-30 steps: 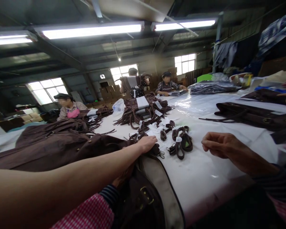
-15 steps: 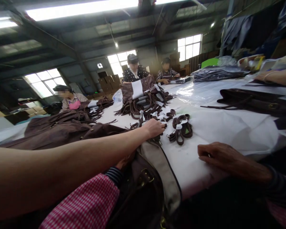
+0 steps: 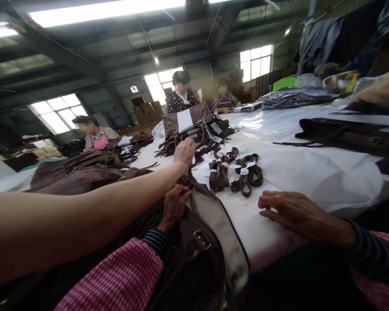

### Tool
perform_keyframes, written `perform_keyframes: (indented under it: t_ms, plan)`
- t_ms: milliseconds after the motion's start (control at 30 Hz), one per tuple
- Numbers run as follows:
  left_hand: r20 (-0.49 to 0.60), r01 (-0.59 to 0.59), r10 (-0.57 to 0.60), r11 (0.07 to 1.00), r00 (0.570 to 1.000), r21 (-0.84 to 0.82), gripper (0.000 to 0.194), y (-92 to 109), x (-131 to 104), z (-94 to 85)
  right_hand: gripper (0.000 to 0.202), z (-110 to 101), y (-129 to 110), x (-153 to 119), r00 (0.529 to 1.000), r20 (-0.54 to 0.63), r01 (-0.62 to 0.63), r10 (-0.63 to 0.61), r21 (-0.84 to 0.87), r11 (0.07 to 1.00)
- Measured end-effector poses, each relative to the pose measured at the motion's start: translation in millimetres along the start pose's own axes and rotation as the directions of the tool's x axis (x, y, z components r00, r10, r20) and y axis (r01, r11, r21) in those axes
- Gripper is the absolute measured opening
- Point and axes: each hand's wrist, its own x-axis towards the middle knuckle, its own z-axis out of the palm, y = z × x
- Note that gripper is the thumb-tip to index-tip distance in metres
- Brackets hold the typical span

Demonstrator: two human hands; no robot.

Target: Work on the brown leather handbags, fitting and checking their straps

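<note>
My left hand (image 3: 175, 204) holds the rim of a dark brown bag (image 3: 199, 259) by its opening, where the grey lining shows. The bag leans at the table's near edge, with brass buckles on its side. My right hand (image 3: 290, 211) hovers over or rests on the white table covering, fingers loosely curled, thumb apart, holding nothing. Ahead of it lie coiled brown straps (image 3: 246, 176) wrapped with white paper. Across my left arm reaches another person's bare arm (image 3: 142, 190); that hand is near a stack of brown bags (image 3: 201, 119), and its grasp is unclear.
More brown bags (image 3: 71, 172) are heaped at the left. One bag (image 3: 340, 136) lies at the right by another person's arm. Plastic-wrapped dark goods (image 3: 294, 99) are piled at the back right. Several people work across the white-covered table (image 3: 294, 172).
The other person's hand has moved from the coiled straps up and left toward the stacked bags. My left hand has come into clearer view at the bag's rim. My right hand has shifted slightly left.
</note>
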Motion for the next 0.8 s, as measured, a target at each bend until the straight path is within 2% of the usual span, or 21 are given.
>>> perform_keyframes:
  t_ms: [100,233,367,600,733,800]
  plan:
    - [-0.029,0.084,-0.084,0.996,0.996,-0.018,0.013,-17.0,-3.8,2.0,0.024,-16.7,11.7,-6.9,0.995,0.039,-0.093,0.092,0.022,0.995]
    - [-0.025,0.085,-0.087,0.995,0.996,-0.050,0.016,-19.5,2.9,8.4,0.029,-32.3,23.8,-22.5,0.979,0.170,-0.130,0.112,0.098,0.987]
    - [-0.027,0.086,-0.088,0.995,0.996,-0.050,0.017,-17.5,1.9,6.3,0.041,-28.9,16.3,-29.2,0.964,0.251,-0.127,0.083,0.163,0.978]
    - [-0.042,0.044,-0.045,0.999,0.998,-0.022,0.019,-21.8,1.4,5.6,0.035,-21.0,-6.5,-7.7,0.944,0.327,-0.117,0.035,0.234,0.965]
    - [-0.038,0.048,-0.049,0.999,0.998,-0.018,0.019,-19.9,2.4,6.0,0.038,-26.3,-0.2,0.1,0.951,0.306,-0.019,-0.043,0.196,0.980]
    - [-0.038,0.045,-0.045,0.999,0.998,-0.021,0.018,-18.7,2.2,6.1,0.043,-27.8,1.3,1.8,0.935,0.340,0.062,-0.099,0.119,0.991]
